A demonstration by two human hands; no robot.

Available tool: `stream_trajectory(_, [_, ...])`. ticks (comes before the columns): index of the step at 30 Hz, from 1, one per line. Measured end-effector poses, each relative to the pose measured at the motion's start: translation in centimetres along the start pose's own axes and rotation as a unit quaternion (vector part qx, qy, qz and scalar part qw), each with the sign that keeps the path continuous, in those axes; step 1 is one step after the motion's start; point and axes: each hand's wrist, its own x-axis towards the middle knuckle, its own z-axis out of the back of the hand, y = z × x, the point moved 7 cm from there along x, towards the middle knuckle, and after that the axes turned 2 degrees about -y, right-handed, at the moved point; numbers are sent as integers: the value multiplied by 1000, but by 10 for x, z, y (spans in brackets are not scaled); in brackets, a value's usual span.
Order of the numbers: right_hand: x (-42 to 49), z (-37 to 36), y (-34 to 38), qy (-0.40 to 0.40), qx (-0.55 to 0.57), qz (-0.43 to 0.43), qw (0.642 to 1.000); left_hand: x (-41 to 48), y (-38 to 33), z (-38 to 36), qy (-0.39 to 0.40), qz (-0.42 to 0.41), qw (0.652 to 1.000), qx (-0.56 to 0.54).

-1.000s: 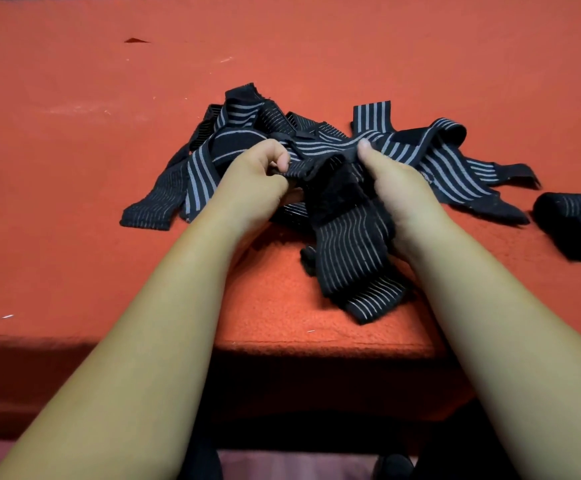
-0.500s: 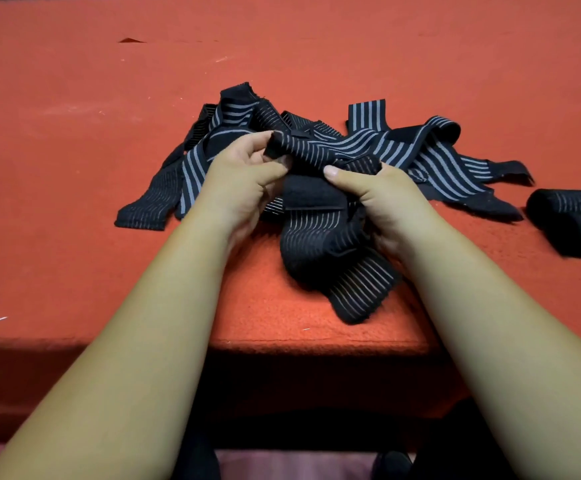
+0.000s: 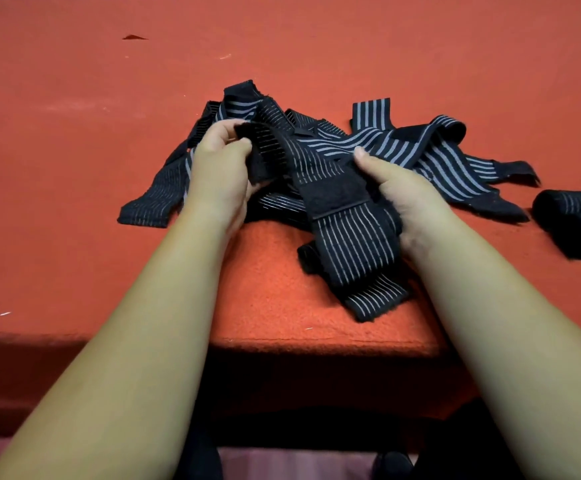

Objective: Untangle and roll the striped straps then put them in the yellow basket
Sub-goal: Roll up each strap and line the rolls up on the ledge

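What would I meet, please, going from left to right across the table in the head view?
Loose strap end → left hand → held strap → right hand → rolled strap.

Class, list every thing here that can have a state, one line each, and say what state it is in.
Left hand: grips a strap.
Right hand: grips the same strap, thumb on top.
Strap: unrolled, spanning both hands.
Pile: tangled, loose on the table.
Roll: rolled up, apart from the pile.
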Motion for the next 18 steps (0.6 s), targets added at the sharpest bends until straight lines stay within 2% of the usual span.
stream_trajectory(4, [3,13,11,-71,63,101,990,2,-3,9,-44,-26,997,65])
stream_trajectory(6, [2,19,16,-104,45,129,985,1,-4,12,-44,-34,993,101])
stream_trajectory(13, [3,15,16,-81,-14,138,987,-9,2,-11,63,5,997,54])
stream_trajectory(18, [-11,9,22,-65,-67,160,983,-25,-4,-14,89,12,994,61])
